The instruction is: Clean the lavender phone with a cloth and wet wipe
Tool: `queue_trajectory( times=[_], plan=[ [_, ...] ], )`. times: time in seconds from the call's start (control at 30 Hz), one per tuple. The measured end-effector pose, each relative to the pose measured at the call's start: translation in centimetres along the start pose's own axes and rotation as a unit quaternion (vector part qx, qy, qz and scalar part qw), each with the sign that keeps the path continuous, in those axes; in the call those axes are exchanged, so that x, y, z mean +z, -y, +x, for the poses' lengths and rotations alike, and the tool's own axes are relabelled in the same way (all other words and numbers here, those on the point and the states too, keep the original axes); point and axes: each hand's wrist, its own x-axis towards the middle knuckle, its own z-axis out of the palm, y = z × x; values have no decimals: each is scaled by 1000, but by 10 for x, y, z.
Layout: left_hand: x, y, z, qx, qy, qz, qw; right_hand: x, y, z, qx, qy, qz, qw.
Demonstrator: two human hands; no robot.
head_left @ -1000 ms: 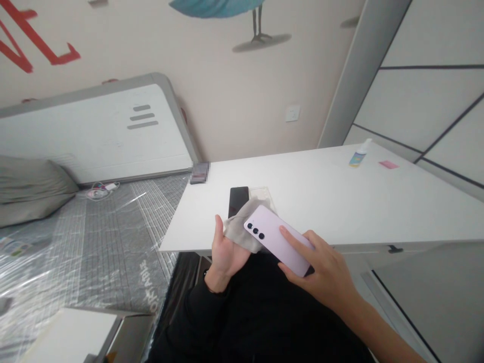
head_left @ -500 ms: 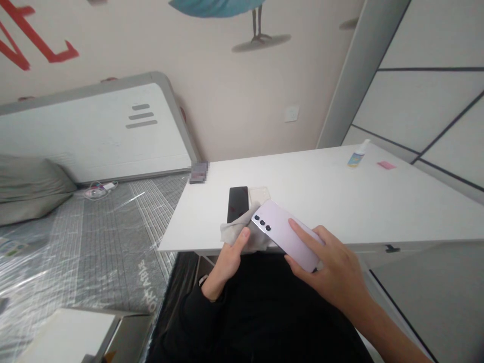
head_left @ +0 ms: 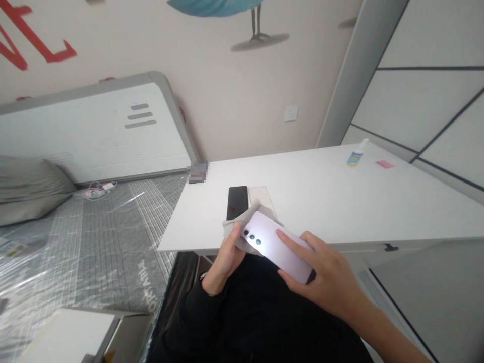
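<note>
My right hand (head_left: 327, 267) grips a pale lilac smartphone (head_left: 280, 247) by its lower end, its back with a row of camera lenses facing up. A thin grey cloth (head_left: 247, 216) is pinched in my left hand (head_left: 227, 257), thumb on top, at the phone's camera end. Part of the cloth lies under the phone and is hidden there. Just beyond, on the table, rests a black phone (head_left: 237, 200), its near end covered by the cloth. Beside it lies a clear phone case (head_left: 260, 194), partly behind the cloth.
The white table (head_left: 310, 186) has a spray bottle (head_left: 356, 154) and a pink piece (head_left: 384, 164) at its far right. A blurred small object (head_left: 197, 172) sits at the far left corner. A drawer handle (head_left: 390, 247) juts from the front edge.
My right hand has brought the lilac phone left and down, closer to my left hand. The cloth now lies closer around the camera end, and more of the clear case shows.
</note>
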Motion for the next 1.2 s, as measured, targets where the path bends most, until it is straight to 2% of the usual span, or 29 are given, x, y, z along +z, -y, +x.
queue_trajectory(
  times=[0.07, 0.2, 0.5, 0.7, 0.8, 0.9, 1.07, 1.2],
  plan=[
    [1, -1, 1, -14, -18, -8, 1000, 0, 3, 0, -13, -1, -6, 1000],
    [5, -1, 0, -16, -34, -47, 998, 2, 4, 2, 18, -43, -49, 998],
    [13, -2, -4, -35, -42, -85, 995, 5, 3, 5, 24, -35, -39, 998],
    [11, 0, -2, 5, -57, -118, 991, 7, 2, 1, 39, -43, -38, 998],
    [9, 1, 0, 6, -49, -108, 993, 8, 2, 1, 29, -24, -16, 999],
    [6, 1, 2, 9, -32, -87, 996, 8, 2, 4, 29, -34, -21, 999],
    [1, 2, 5, 9, -46, -53, 998, 11, 0, 8, 24, -25, -12, 999],
    [8, 3, 5, 19, -56, -76, 995, 22, -1, 10, 54, -47, -10, 997]
  ],
)
